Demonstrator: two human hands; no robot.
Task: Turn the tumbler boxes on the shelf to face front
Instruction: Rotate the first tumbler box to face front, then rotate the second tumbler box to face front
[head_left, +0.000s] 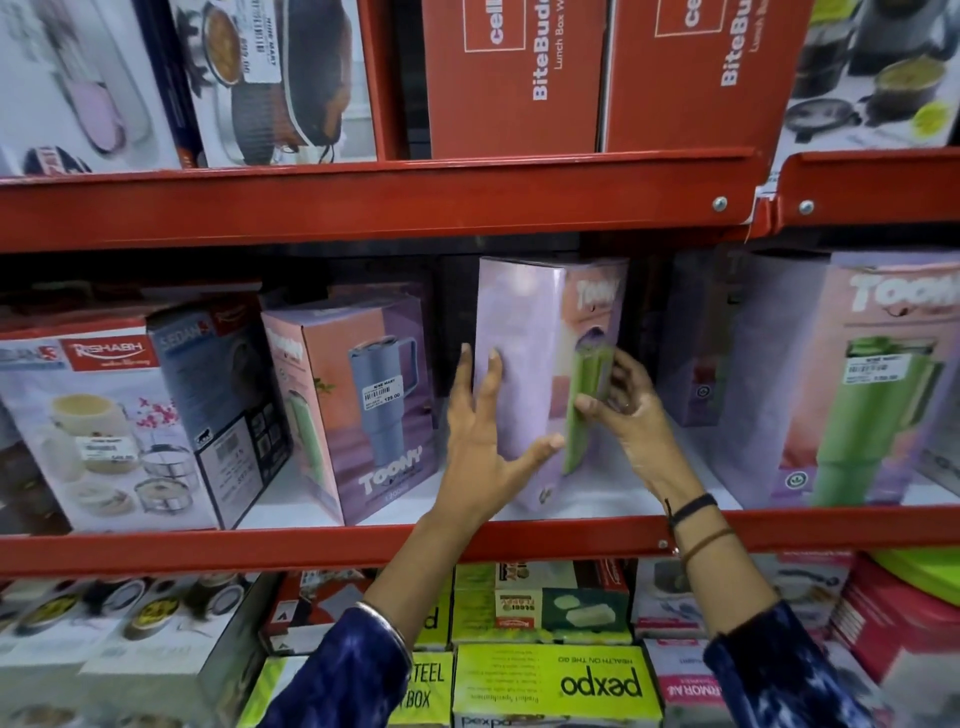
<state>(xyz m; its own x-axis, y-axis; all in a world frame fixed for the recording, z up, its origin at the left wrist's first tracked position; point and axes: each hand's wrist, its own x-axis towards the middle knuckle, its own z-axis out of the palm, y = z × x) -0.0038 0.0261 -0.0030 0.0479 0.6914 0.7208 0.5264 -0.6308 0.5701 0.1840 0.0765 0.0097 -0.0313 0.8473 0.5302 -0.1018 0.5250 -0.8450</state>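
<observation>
A lilac Toony tumbler box (524, 332) stands in the middle of the red shelf (311, 545), turned so its plain side faces me and its picture face points right. My left hand (480, 447) presses flat on that plain side, thumb under the front corner. My right hand (623, 405) grips the box's right edge over the green tumbler picture. A second Toony box (363, 405) stands to the left, angled, showing a grey tumbler. A third Toony box (852, 384) with a green tumbler stands at the right, front towards me.
A Rishabh casserole box (98, 431) and a Sedan box (228, 395) fill the shelf's left end. Red BiteBuddy lunch boxes (514, 78) sit on the shelf above. Pexpo boxes (556, 680) and other cartons lie below.
</observation>
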